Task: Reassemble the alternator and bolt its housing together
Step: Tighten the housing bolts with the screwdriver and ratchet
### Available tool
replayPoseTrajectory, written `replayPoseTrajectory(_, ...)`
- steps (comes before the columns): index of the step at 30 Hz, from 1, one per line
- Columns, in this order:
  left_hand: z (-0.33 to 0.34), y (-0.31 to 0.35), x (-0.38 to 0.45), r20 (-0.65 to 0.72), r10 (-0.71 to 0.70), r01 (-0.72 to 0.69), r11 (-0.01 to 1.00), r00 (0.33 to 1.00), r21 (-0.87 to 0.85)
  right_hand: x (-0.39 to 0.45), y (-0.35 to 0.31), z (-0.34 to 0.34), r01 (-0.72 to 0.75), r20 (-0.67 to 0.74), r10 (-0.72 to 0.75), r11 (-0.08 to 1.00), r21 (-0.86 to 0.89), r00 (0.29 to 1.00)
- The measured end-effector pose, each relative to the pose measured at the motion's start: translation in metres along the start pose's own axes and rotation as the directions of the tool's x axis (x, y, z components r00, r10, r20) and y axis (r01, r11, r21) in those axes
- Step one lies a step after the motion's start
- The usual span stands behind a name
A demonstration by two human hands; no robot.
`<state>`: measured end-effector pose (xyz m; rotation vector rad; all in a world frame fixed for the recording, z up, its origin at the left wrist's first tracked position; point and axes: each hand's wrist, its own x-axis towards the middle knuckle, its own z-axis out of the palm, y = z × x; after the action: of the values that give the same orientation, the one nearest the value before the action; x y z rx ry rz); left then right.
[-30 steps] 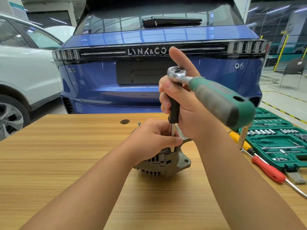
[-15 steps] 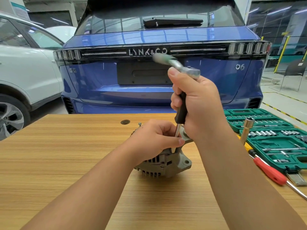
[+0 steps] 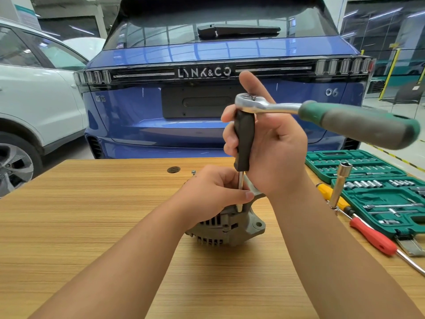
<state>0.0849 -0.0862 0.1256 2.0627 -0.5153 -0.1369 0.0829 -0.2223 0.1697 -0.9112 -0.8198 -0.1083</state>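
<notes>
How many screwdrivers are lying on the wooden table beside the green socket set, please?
2: a yellow-handled screwdriver nearer the alternator, partly behind an upright socket tool, and a red-handled screwdriver nearer the table's front edge. Others may lie out of frame to the right.

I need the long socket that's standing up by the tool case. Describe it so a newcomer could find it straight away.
Start at the green socket case on the right side of the wooden table. At its near-left edge, beside the yellow-handled screwdriver, a tall chrome deep socket stands leaning, open end up. The other sockets lie in the case's slots.
</notes>
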Motion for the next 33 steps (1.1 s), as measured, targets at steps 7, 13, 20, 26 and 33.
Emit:
replayPoseTrajectory(7,0.001,-0.001,0.001,-0.017,0.013,-0.013,1.000,1.000,-0.016,0.004,-0.005,0.005,-0.104,-0.092,0.102,0.994,-0.024,0.991)
replayPoseTrajectory(13,0.002,0.000,0.001,-0.012,0.026,-0.025,0.998,1.000,0.055,0.003,-0.006,0.003,-0.094,-0.357,-0.019,0.951,-0.296,0.934)
replayPoseTrajectory(20,0.000,-0.002,0.000,-0.011,0.012,-0.012,0.999,1.000,0.049,-0.001,-0.005,0.004,-0.026,-0.057,0.020,0.994,-0.106,0.998)
replayPoseTrajectory(26,0.002,-0.002,0.000,-0.015,0.030,-0.030,1.000,0.999,-0.003,0.001,-0.007,0.010,0.083,-0.042,-0.097,0.960,-0.266,0.994)
replayPoseTrajectory(33,0.002,-0.002,0.002,-0.025,0.037,-0.036,0.999,0.999,0.025,0.002,-0.013,0.005,-0.093,-0.031,0.091,0.994,-0.055,0.995)
